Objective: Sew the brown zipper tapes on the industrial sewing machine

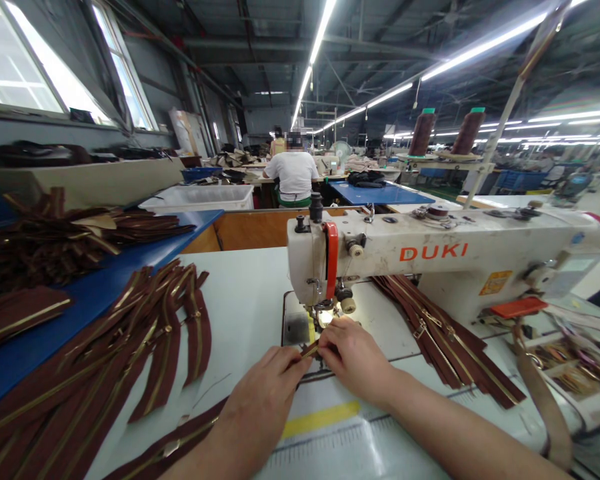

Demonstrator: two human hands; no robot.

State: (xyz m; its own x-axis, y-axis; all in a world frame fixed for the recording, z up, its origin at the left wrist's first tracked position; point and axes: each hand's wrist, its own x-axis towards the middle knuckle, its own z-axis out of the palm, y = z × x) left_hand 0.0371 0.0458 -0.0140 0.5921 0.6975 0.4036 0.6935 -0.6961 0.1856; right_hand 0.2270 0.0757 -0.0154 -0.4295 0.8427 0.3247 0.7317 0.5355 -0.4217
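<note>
Just in front of the needle of a white sewing machine, my left hand and my right hand pinch a brown zipper with gold teeth. The zipper's end lies between my fingertips, close to the lit presser foot. From there its strip runs back under my left hand to the lower left, where a metal slider shows. A stack of brown zippers rests under the machine's arm to the right. Many more loose zippers spread over the left of the table.
A blue board at the left bears a heap of brown zippers. An open box of small parts stands at the right. Two brown thread cones stand behind the machine. Farther off, a person in white sits beyond a white bin.
</note>
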